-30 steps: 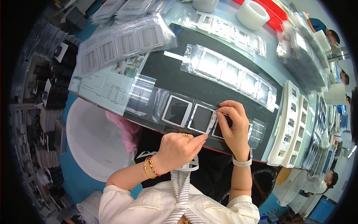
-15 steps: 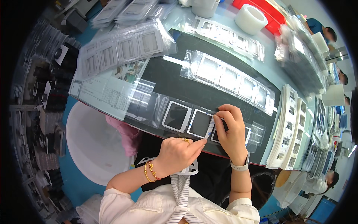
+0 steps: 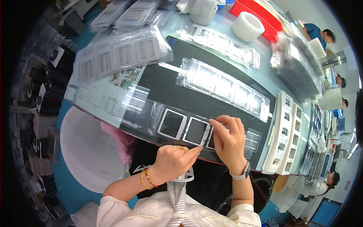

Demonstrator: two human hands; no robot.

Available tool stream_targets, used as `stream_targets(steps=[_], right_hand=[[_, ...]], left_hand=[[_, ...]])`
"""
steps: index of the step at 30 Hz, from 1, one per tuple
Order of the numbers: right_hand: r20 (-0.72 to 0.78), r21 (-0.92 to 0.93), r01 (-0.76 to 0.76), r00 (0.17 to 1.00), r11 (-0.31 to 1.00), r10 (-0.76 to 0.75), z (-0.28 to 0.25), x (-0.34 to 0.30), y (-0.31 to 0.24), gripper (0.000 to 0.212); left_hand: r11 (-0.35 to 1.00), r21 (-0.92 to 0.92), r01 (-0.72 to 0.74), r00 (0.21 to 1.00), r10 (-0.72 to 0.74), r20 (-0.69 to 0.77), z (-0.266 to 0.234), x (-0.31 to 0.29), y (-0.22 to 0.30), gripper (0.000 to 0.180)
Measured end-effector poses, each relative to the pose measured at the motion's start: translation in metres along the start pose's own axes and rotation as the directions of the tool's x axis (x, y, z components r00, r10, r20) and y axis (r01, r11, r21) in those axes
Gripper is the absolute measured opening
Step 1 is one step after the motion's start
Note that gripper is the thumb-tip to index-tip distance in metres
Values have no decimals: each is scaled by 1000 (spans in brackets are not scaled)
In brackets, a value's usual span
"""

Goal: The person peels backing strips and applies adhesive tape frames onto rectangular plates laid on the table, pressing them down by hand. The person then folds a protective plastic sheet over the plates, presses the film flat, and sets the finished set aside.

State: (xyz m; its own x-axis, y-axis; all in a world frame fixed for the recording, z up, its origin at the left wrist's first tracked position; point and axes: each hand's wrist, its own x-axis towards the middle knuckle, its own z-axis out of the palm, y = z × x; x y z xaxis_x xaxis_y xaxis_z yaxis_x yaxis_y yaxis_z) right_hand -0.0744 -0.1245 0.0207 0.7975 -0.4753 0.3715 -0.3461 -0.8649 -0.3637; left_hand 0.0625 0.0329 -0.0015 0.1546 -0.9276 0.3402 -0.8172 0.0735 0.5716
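Note:
A row of white rectangular frames in a clear plastic sheet lies along the near edge of the dark work mat. At the middle frame (image 3: 187,129), a narrow white strip with blue marks (image 3: 206,135) runs down the right side. My right hand (image 3: 230,140) pinches at its upper end, thumb and index finger together. My left hand (image 3: 174,160) is closed, its index fingertip against the lower end near the corner. Left of them sits another white frame (image 3: 182,128), untouched. A third frame (image 3: 210,143) is mostly covered by my right hand.
Beyond lies a second clear-wrapped frame strip (image 3: 223,85). Bagged frames (image 3: 124,55) pile up at far left. White tape rolls (image 3: 247,27) and a red tray (image 3: 257,17) stand at the back. Stacked white frame sheets (image 3: 278,136) lie right. A white round tub (image 3: 89,151) is beside the table.
The whole view has shifted slightly, with the table lower and more to the left. Both hands keep nearly the same places at the middle frame's right side.

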Motion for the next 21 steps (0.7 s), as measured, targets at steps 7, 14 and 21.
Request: stream_targets(steps=[7,14,21], right_hand=[[34,-121,39,999,992,-35,-2,-5,4,37],[35,-85,13,999,996,-10,-1,-10,-1,37],[84,44,5,996,999,-9,-7,-43,-22,40]], left_hand=[[1000,8,5,1000,-5,-1,1,-1,1,19],[998,55,-9,1000,9,2,2,-2,2,20],[999,33,-14,1000,14,-20,3,-3,1,19]])
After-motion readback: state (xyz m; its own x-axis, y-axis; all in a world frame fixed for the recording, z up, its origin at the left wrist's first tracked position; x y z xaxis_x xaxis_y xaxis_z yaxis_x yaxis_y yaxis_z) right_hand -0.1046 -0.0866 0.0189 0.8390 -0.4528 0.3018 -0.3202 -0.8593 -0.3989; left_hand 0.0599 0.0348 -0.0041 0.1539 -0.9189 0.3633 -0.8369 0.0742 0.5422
